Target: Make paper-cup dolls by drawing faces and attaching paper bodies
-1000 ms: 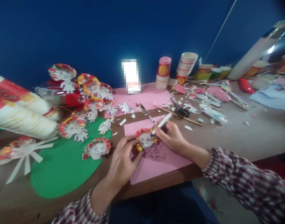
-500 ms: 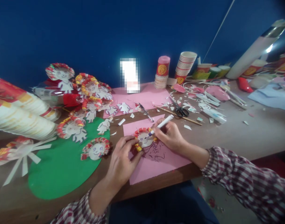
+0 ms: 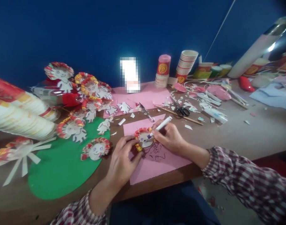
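In my right hand (image 3: 170,137) is a white marker (image 3: 160,126), its dark tip down at the face of a round paper doll head (image 3: 146,142) edged with red and yellow curled paper. My left hand (image 3: 124,157) grips the left edge of that head between thumb and fingers. Beneath it lies a pink paper sheet (image 3: 145,173) with dark scribbled marks. A similar finished-looking head with a drawn smile (image 3: 96,151) rests on the green oval sheet (image 3: 63,181) to the left.
Stacked paper cups (image 3: 23,120) lie at the left, by several paper dolls (image 3: 93,89). Black-handled scissors (image 3: 182,111), a wooden stick (image 3: 192,120) and a pen (image 3: 146,112) lie beyond my hands among scraps. Upright cup stacks (image 3: 187,64) stand along the blue wall.
The marker has tilted and its tip has shifted slightly left and down on the paper face. My left hand stays in place on the head's edge.
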The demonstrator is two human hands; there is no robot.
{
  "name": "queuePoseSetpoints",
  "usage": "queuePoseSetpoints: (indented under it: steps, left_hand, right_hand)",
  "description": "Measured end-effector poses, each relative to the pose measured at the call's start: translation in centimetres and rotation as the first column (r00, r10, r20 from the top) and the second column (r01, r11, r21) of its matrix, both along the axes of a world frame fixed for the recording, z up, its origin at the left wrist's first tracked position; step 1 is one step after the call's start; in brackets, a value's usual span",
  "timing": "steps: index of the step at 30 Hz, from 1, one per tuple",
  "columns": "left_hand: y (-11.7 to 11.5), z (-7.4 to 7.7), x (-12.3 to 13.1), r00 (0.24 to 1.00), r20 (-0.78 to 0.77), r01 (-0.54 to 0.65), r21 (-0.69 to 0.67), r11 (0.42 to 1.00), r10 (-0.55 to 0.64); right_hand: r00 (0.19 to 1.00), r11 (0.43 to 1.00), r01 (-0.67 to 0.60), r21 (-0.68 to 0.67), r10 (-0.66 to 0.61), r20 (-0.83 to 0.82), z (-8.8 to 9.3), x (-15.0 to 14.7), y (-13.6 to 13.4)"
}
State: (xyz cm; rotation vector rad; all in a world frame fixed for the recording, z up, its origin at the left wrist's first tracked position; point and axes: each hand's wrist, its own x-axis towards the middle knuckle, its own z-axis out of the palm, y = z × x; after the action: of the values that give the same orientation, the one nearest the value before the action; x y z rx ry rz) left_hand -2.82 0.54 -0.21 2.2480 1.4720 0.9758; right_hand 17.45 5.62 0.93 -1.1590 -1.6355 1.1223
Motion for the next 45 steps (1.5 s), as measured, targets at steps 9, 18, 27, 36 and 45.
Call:
queuePoseSetpoints:
  steps: [9, 18, 27, 36, 45]
  left_hand:
    - [0.06, -0.04, 0.06, 1.0, 0.0, 0.002, 0.004, 1.0, -0.002]
    - [0.05, -0.07, 0.01, 1.0, -0.009, -0.004, 0.003, 1.0, 0.004]
    - [0.06, -0.08, 0.0, 1.0, -0.017, -0.003, 0.011, 1.0, 0.003]
    - [-0.03, 0.02, -0.02, 1.0, -0.01, -0.003, 0.002, 1.0, 0.003]
    - [0.05, -0.14, 0.05, 1.0, -0.002, -0.001, 0.018, 1.0, 0.001]
  right_hand:
    - [0.997, 1.0, 0.0, 0.011, 0.0, 0.077, 0.31, -0.07, -0.11]
    - [0.996, 1.0, -0.006, 0.016, 0.005, 0.084, 0.34, -0.05, -0.15]
    - [0.996, 1.0, -0.014, 0.017, 0.013, 0.089, 0.46, -0.05, -0.14]
    - [0.995, 1.0, -0.022, 0.007, 0.021, 0.098, 0.44, -0.01, -0.17]
    - [0.995, 0.998, -0.01, -0.068, 0.003, -0.098, 0.09, 0.03, 0.14]
